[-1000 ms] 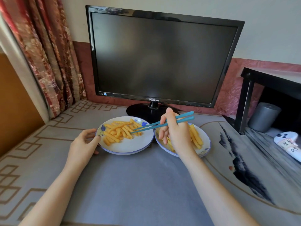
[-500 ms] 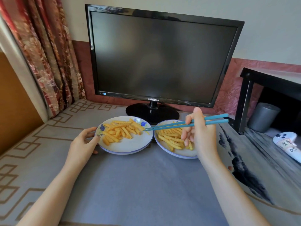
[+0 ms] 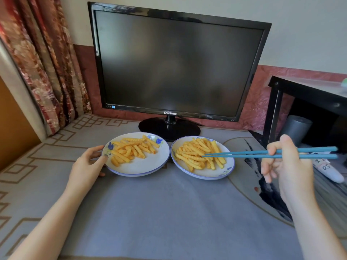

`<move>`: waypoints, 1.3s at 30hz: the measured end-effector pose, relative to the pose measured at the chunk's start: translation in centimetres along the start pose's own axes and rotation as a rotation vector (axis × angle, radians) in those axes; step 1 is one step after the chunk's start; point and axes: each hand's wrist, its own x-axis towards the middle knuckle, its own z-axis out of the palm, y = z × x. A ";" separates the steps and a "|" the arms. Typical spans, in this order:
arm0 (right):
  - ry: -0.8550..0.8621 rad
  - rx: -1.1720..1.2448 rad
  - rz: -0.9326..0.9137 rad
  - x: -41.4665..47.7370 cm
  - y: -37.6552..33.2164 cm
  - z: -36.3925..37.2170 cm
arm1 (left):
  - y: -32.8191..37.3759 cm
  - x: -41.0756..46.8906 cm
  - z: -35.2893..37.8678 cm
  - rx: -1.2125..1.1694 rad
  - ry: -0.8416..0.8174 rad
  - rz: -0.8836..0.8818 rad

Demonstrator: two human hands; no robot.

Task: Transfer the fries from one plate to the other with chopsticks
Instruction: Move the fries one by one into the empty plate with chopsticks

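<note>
We see a grey-clothed table (image 3: pixel 169 212) carrying left plate (image 3: pixel 142 167) and right plate (image 3: pixel 206 175) just beside each other, monitor base (image 3: pixel 169 128) right behind, black shelf (image 3: pixel 272 113) far right.

dark monitor (image 3: pixel 178 61) on grey cloth (image 3: pixel 169 212) — floral curtain (image 3: pixel 47 62) left, black shelf (image 3: pixel 309 94) right.

White device (image 3: pixel 332 174) half behind right hand (image 3: pixel 289 166)

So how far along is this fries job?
About midway, it seems: the left plate and right plate both hold fries, the right pile fuller. In hand: the right hand holds blue chopsticks, tips over the right plate; the left hand holds the left plate's rim. Left: the remaining fries, which plate empties I cannot tell.
</note>
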 end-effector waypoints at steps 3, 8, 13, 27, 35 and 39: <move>-0.023 -0.022 0.018 0.0 0.2 -0.9 | -0.1 0.0 0.0 -0.007 -0.002 0.001; -0.060 -0.094 0.026 0.2 0.4 -1.9 | -0.2 0.0 -0.1 -0.007 -0.006 0.004; -0.087 -0.130 0.005 0.5 0.0 -2.6 | -0.3 0.2 -0.1 0.003 -0.005 0.003; -0.206 0.099 -0.003 -0.4 -0.3 4.7 | -0.5 0.3 -0.1 0.001 -0.005 -0.003; -0.324 0.031 0.039 -0.3 2.4 12.1 | -0.7 0.4 0.0 -0.018 -0.002 -0.007; -0.364 -0.023 0.021 -0.6 3.1 13.6 | -0.9 0.6 0.0 -0.016 -0.005 0.000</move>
